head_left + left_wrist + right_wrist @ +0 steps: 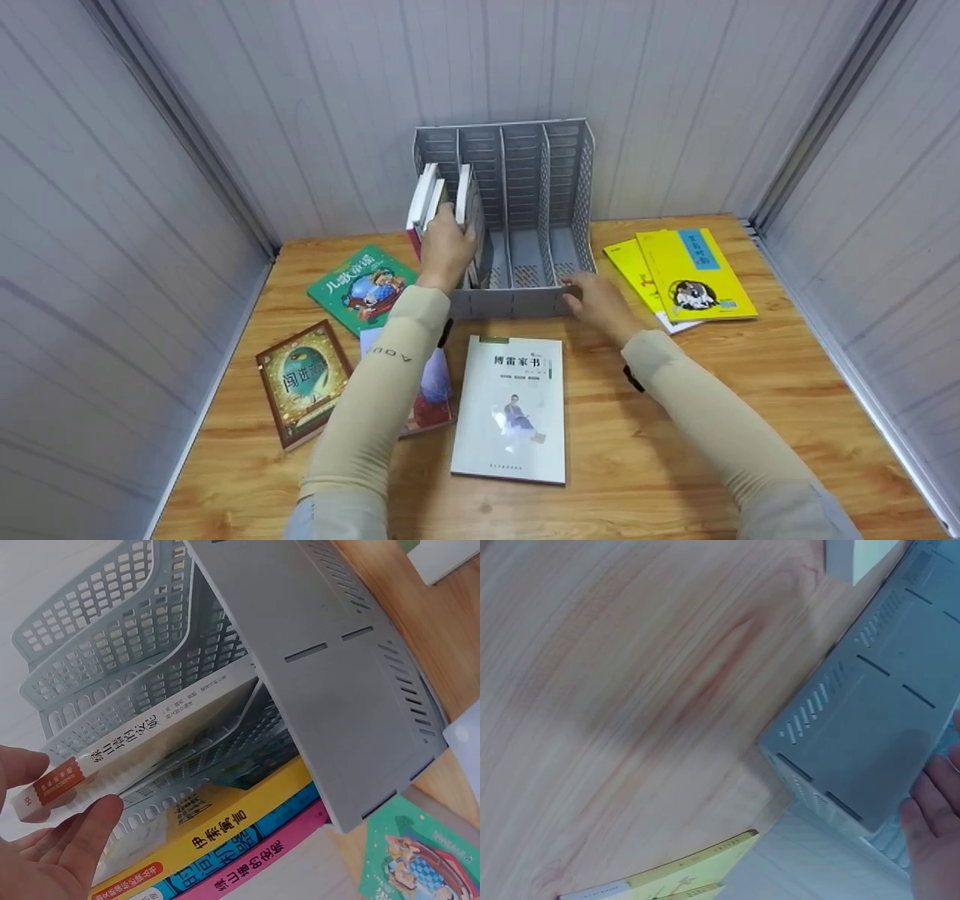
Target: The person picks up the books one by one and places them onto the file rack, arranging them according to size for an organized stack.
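My left hand (448, 247) grips a white book (150, 731) with an orange spine label, thumb on one side and fingers on the other. That book stands upright in the second compartment from the left of a grey file rack (495, 304). Books with yellow (225, 821), blue (247, 840) and pink spines (262, 859) fill the leftmost compartment. My right hand (600, 304) holds the rack's front rim near its right corner, fingers over the edge. In the right wrist view only part of this hand (937, 832) shows, beside the rim.
A white book (510, 412) lies flat before the rack. To the left lie a green book (364, 289), a brown-gold book (304, 382) and a purple-red book (431, 390) partly under my arm. Two overlapping yellow books (697, 274) lie right. Panel walls (712, 112) enclose the table.
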Demonstrator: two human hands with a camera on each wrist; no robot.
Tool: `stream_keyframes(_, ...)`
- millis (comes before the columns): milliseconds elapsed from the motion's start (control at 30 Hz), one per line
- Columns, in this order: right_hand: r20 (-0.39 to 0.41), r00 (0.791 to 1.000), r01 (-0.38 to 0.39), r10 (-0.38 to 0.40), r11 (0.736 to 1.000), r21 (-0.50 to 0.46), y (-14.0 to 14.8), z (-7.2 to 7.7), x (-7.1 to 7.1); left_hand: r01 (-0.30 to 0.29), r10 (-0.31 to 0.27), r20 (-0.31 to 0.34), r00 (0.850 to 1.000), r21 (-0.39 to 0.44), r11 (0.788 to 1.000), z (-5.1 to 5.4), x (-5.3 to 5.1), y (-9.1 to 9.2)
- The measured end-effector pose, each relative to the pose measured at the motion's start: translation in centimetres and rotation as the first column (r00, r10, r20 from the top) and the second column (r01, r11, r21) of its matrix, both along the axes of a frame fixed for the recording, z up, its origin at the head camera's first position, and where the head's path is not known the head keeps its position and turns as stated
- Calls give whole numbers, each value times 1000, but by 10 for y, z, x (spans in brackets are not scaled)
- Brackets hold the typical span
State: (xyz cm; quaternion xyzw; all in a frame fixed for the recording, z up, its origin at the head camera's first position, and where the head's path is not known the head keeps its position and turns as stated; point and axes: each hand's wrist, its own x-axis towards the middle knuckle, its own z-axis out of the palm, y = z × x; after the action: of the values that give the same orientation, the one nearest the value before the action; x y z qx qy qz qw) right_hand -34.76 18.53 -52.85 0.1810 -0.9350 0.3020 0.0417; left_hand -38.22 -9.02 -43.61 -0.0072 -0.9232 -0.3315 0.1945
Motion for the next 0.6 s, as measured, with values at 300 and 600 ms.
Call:
stream_keyframes(300, -93, 995, -24, 21, 999, -36, 2, 3, 14, 36, -36, -17, 999, 16, 999, -11, 12, -6)
stream_keyframes(600, -32, 999, -37, 39, 998, 47, 2, -3, 29, 64, -66, 39, 997, 38, 997, -29, 23, -16)
